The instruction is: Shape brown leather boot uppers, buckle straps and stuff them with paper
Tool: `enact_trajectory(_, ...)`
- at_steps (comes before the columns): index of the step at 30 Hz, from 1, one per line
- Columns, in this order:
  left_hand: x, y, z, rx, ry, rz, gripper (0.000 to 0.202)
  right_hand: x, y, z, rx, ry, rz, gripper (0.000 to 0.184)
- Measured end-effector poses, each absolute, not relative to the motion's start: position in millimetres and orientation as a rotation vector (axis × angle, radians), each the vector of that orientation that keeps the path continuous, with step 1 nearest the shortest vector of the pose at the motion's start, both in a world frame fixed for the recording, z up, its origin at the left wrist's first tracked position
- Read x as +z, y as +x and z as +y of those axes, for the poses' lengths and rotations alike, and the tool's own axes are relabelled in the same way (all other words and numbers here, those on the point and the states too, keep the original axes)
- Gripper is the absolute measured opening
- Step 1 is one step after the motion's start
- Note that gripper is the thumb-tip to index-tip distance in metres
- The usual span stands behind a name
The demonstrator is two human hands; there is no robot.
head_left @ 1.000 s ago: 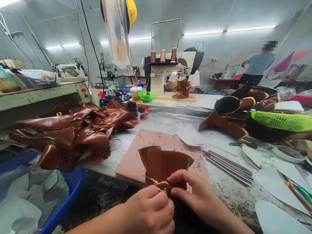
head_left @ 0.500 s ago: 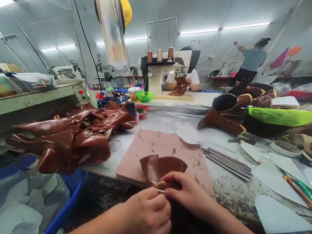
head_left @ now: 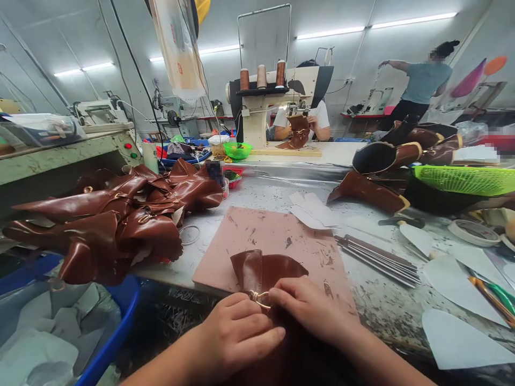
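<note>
A brown leather boot upper (head_left: 282, 270) lies over the front edge of the pinkish-brown board, its lower part dropping into shadow. A gold buckle (head_left: 260, 299) is fastened across it. My left hand (head_left: 237, 333) closes on the leather at the buckle's left side, thumb stretched to the right over the upper. At the buckle's right end my right hand (head_left: 309, 308) pinches the upper, thumb and forefinger together. The fingertips partly hide what lies under them.
Brown leather uppers (head_left: 140, 220) are heaped at left above a blue tub (head_left: 127, 316) of scraps. The board (head_left: 225, 236) lies on the metal bench. At right are dark strips (head_left: 378, 260) and a green basket (head_left: 462, 179). Behind, a person works at a sewing machine (head_left: 253, 120).
My left hand has loosened from a tight fist, its thumb now stretched right. My right hand has shifted slightly up at the buckle. The view has tilted down a little.
</note>
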State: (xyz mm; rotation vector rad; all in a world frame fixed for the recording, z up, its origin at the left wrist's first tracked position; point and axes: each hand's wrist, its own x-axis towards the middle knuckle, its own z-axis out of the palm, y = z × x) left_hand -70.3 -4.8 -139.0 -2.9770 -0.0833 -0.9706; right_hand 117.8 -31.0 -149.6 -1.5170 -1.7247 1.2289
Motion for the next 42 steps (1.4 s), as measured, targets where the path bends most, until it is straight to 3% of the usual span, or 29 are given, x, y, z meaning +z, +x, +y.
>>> enact_trajectory(4, -145, -66, -9, -0.936, -2.999, -0.094, 0.022, -145, 110, -31, 0.958, -1.712, -1.876, 0.025)
enact_trajectory(7, -151, -65, -13, -0.926, -3.036, -0.104, 0.02, -147, 106, -32, 0.932, -1.698, -1.877, 0.025)
enact_trajectory(13, -154, -67, -13, -0.984, -3.157, -0.067, 0.022, -158, 105, -30, 1.096, -1.637, -1.647, 0.027)
enact_trajectory(19, -155, -73, -5, -0.969, -3.148, -0.087, 0.016, -156, 123, -24, 1.65, -1.202, -1.434, 0.028)
enact_trajectory(24, -164, -74, -6, -1.027, -3.188, -0.102, 0.017, -160, 120, -28, 1.672, -1.08, -1.27, 0.028)
enact_trajectory(27, -166, -71, -5, -0.965, -3.185, -0.107, 0.019, -165, 115, -29, 1.608, -1.134, -1.162, 0.026)
enact_trajectory(32, -162, -77, -5, -0.99, -3.178, -0.176, 0.017, -167, 120, -29, 1.265, -1.445, -1.605, 0.017)
enact_trajectory(34, -155, -85, -10, -0.896, -3.234, -0.255, 0.015, -166, 123, -27, 1.35, -1.387, -1.491, 0.018)
enact_trajectory(37, -143, -99, -21, -0.463, -3.317, -0.382, 0.045, -163, 127, -14, 1.415, -1.251, -1.09, 0.027)
enact_trajectory(39, -141, -107, -26, -0.343, -3.233, -0.528, 0.054, -159, 132, 1, 1.292, -1.238, -0.999, 0.031)
enact_trajectory(42, -149, -111, -17, -0.655, -2.967, -0.78, 0.046, -146, 141, 25, 1.084, -1.221, -1.084, 0.035)
